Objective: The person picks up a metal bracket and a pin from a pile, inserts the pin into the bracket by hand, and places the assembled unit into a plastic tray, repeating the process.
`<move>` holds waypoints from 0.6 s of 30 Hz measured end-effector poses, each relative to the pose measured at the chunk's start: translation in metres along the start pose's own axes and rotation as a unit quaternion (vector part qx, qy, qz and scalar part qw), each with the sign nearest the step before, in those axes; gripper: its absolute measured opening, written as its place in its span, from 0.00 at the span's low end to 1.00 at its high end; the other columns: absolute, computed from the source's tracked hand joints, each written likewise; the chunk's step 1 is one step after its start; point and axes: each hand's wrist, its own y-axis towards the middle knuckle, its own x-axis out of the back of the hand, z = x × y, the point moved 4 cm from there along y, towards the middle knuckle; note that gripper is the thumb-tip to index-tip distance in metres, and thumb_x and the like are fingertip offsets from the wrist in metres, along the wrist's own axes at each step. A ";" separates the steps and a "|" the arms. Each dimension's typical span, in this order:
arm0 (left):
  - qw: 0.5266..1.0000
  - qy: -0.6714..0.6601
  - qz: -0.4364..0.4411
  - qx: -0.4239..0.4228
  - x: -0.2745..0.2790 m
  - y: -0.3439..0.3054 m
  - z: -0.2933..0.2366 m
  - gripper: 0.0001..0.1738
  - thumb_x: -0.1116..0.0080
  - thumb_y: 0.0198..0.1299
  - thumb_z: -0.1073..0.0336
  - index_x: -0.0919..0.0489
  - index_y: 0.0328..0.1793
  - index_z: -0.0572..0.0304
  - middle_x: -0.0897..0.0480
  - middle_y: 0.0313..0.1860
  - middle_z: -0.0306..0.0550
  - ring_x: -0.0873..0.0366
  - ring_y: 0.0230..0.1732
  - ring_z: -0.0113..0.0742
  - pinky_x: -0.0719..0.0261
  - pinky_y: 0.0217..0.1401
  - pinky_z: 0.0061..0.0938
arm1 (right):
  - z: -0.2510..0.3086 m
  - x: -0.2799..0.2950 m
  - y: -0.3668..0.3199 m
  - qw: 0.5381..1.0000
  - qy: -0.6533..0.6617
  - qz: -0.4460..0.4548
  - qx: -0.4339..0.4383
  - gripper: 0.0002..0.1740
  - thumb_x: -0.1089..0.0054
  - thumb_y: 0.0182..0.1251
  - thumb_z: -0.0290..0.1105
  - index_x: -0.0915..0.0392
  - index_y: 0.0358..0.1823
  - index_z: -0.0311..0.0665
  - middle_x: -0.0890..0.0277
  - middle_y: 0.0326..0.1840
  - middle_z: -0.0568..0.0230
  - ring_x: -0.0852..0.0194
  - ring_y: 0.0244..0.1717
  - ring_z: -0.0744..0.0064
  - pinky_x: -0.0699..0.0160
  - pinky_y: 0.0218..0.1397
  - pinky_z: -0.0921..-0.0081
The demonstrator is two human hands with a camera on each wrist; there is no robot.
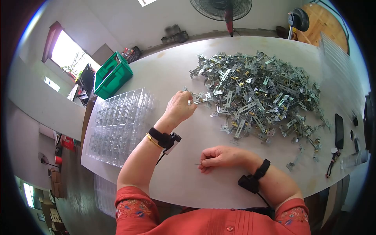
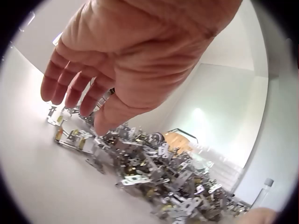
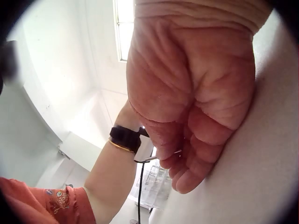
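Note:
A large heap of small metal brackets (image 1: 254, 94), some with brass-coloured parts, lies on the white table (image 1: 184, 145). At the heap's left edge my left hand (image 1: 180, 106) reaches down over a few loose brackets (image 2: 72, 140). In the left wrist view its fingers hang loosely, with the thumb apart from them. Close to the table's front, my right hand (image 1: 223, 157) pinches a thin metal rod (image 3: 148, 159) between thumb and fingers. One end of the rod sticks out past the fingertips; the rest is hidden in the hand.
Clear plastic compartment trays (image 1: 121, 127) holding small metal parts are stacked on the left. Behind them is a green crate (image 1: 113, 76). A black phone (image 1: 339, 131) and a keyring (image 1: 333, 160) lie at the right, near more clear trays (image 1: 340, 66). A fan (image 1: 221, 6) stands beyond.

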 end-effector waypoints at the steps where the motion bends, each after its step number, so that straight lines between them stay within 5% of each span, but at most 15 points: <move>1: 1.000 0.013 -0.009 0.004 -0.006 0.005 0.004 0.20 0.35 0.53 0.59 0.17 0.48 0.66 0.18 0.45 0.58 0.19 0.50 0.52 0.22 0.56 0.41 | -0.001 0.000 0.000 1.000 0.003 0.006 0.007 0.14 0.46 0.80 0.37 0.24 0.50 0.31 0.18 0.51 0.59 0.17 0.53 0.73 0.17 0.61 0.75; 8: 0.999 0.023 -0.023 -0.014 -0.035 0.021 0.030 0.21 0.35 0.52 0.62 0.18 0.51 0.65 0.19 0.45 0.56 0.20 0.50 0.52 0.23 0.57 0.42 | -0.009 0.002 0.006 0.999 0.025 0.019 0.009 0.14 0.45 0.80 0.38 0.24 0.49 0.31 0.18 0.50 0.59 0.17 0.52 0.73 0.17 0.60 0.75; 11: 1.000 0.001 0.021 0.018 -0.037 0.019 0.031 0.20 0.38 0.55 0.65 0.20 0.54 0.63 0.21 0.52 0.58 0.22 0.58 0.57 0.24 0.62 0.43 | -0.007 0.002 0.004 1.000 0.021 0.018 0.002 0.14 0.45 0.80 0.38 0.25 0.49 0.31 0.18 0.51 0.59 0.17 0.52 0.73 0.17 0.60 0.75; 13: 1.000 -0.009 -0.001 -0.006 -0.036 0.015 0.030 0.18 0.36 0.51 0.64 0.17 0.47 0.64 0.20 0.43 0.57 0.20 0.49 0.54 0.22 0.55 0.40 | -0.008 0.002 0.005 1.000 0.022 0.020 -0.001 0.14 0.45 0.80 0.38 0.24 0.49 0.31 0.18 0.51 0.59 0.17 0.52 0.73 0.17 0.60 0.75; 18: 0.999 -0.003 0.050 -0.009 -0.035 0.006 0.029 0.14 0.37 0.50 0.65 0.14 0.41 0.64 0.20 0.41 0.56 0.20 0.46 0.52 0.22 0.53 0.39 | -0.007 0.001 0.005 0.999 0.039 0.029 0.009 0.14 0.45 0.80 0.39 0.24 0.49 0.32 0.19 0.50 0.60 0.18 0.52 0.73 0.18 0.60 0.75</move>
